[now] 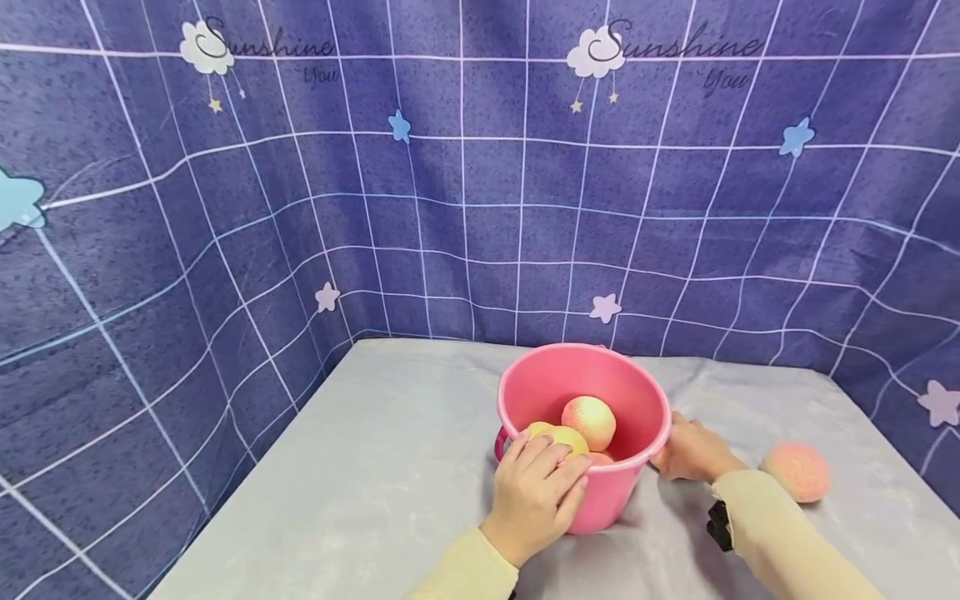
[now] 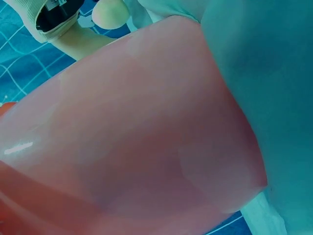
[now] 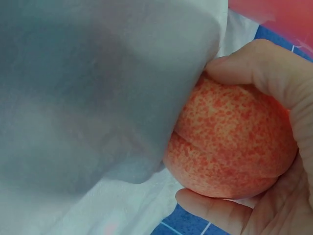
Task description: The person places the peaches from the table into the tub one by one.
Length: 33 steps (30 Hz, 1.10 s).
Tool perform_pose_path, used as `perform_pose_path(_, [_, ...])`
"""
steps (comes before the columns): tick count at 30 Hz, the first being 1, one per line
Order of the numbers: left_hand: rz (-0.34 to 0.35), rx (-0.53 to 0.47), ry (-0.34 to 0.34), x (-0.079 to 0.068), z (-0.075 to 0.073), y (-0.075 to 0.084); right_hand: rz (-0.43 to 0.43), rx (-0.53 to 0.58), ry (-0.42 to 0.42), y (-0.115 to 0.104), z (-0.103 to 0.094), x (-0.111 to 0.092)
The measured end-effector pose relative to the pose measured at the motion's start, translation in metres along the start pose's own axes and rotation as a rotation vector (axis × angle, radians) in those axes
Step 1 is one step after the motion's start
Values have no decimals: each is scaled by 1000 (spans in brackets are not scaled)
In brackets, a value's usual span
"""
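A pink bucket [image 1: 611,492] stands on the table with several fruits inside, among them a peach [image 1: 588,422] and a yellow fruit [image 1: 564,439]. My left hand [image 1: 534,500] grips the near rim, its fingers hooked over the edge beside the yellow fruit. The bucket's outer wall [image 2: 127,127] fills most of the left wrist view. To the right of the bucket, my right hand [image 1: 693,450] holds another peach [image 3: 234,139], speckled orange-red, thumb on one side and fingers on the other, low over the cloth. The bucket partly hides this hand in the head view.
One more peach [image 1: 797,472] lies on the table, right of my right forearm. A grey-white cloth [image 1: 337,467] covers the table. Behind and to the left hangs a blue curtain [image 1: 487,175] with a grid and stars. A pink handle [image 1: 500,443] shows at the bucket's left side.
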<state>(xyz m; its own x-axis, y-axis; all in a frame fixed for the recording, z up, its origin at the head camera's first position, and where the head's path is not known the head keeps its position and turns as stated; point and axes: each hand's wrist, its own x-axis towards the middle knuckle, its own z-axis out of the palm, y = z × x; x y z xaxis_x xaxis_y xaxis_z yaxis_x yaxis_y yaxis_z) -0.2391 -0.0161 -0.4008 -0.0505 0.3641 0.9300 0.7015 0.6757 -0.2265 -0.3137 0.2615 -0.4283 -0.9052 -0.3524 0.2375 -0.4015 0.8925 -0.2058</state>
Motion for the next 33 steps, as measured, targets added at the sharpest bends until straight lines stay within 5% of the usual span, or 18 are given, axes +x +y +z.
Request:
perform_pose_path(10, [-19,5,-17,-1,-2,0,9,38,-28,1,-10,3])
perform_pose_path(20, [-10,6,-16,-2,-2,2,-116,57,128,10,-13,-2])
perform_pose_path(33, [-12,11,-25,0,-3,-1,-79,68,145,13,-34,1])
